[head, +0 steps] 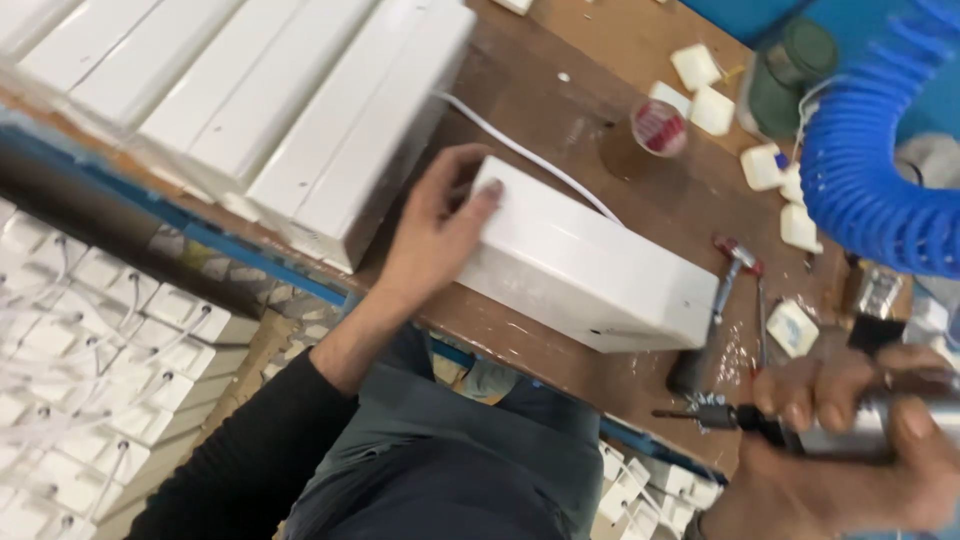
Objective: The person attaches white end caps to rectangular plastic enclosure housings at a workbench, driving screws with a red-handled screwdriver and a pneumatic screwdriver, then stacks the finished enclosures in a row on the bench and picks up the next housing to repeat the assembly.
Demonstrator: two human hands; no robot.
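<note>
My left hand (pixel 437 225) grips the near end of a long white box (pixel 590 265) that lies on the brown wooden bench (pixel 560 110); the thumb rests on top. A white cable (pixel 530 155) runs from behind the box toward the stack. My right hand (pixel 860 440) is closed around a silver and black power screwdriver (pixel 800 425) at the lower right, its dark bit pointing left, a little off the bench's near edge and apart from the box.
A stack of long white boxes (pixel 270 100) fills the upper left. Small white square parts (pixel 712 108), a roll of red tape (pixel 658 127), a hammer (pixel 722 290) and a blue ribbed hose (pixel 865 190) lie at the right. Trays of wired white parts (pixel 90 360) sit below the bench.
</note>
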